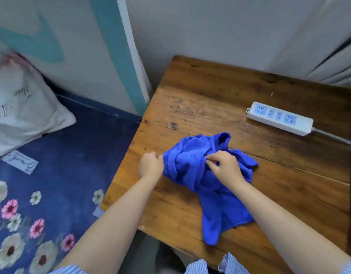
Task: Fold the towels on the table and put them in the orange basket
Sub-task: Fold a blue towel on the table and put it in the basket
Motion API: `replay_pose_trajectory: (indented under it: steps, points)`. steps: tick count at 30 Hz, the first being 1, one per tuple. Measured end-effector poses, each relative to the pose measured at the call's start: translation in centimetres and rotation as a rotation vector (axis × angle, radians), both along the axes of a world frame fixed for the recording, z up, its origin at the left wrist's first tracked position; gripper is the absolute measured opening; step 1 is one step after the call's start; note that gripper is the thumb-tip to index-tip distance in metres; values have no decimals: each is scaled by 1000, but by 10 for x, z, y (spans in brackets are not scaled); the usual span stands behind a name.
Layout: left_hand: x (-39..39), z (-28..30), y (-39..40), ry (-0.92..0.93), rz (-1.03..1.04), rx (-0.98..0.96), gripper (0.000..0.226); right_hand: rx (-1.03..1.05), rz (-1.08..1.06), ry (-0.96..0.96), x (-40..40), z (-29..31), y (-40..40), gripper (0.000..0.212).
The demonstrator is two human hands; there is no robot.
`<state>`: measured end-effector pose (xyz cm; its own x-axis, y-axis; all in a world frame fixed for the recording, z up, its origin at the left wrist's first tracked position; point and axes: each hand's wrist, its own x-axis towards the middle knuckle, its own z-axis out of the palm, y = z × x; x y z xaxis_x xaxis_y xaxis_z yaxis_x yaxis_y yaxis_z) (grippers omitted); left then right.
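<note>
Your left hand [151,165] and right hand [224,165] each pinched the crumpled blue towel [206,186] on the wooden table [269,175]; nothing was folded, and no orange basket was visible.

No text can be read. The pillow [22,107], well left of the left grip [151,165], bears dark handwriting-like scribbles, and a white tag [20,162] on the bed shows script too blurred to make out.
</note>
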<state>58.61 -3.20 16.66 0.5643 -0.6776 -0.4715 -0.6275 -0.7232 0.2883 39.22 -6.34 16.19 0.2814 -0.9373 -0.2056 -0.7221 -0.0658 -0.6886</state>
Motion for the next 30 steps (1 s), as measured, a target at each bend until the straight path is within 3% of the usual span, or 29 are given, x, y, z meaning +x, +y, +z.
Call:
replay_pose_trajectory:
  steps: [3, 9, 13, 14, 16, 18, 22, 24, 26, 30]
  points:
    - [-7, -9, -4, 65, -82, -72, 43, 56, -41, -4, 1, -5, 9, 12]
    - [0, -21, -2, 202, -130, -41, 19, 146, -165, -57, 11, -9, 26, 21]
    - [23, -20, 3, 269, -81, -125, 18, 299, -488, -161, 33, -10, 38, 9]
    - [31, -18, 5, 280, -72, -142, 17, 364, -542, -168, 41, -11, 41, 11]
    - [47, -14, 9, 289, -73, -156, 18, 416, -574, -153, 56, -14, 44, 37]
    - [64, -10, 13, 286, -78, -156, 19, 319, -593, -97, 70, -3, 38, 45]
    - [95, -2, 18, 352, 10, -197, 19, -120, -510, -62, 103, 35, 11, 19]
    - [109, 1, 24, 392, 57, -221, 18, -207, -372, -59, 128, 47, 5, 16]
    - [123, 1, 32, 414, 98, -229, 17, -178, -184, 77, 149, 46, 8, 17]
    - [147, -5, 45, 438, 173, -211, 16, 113, 11, 302, 150, 28, 31, 29]
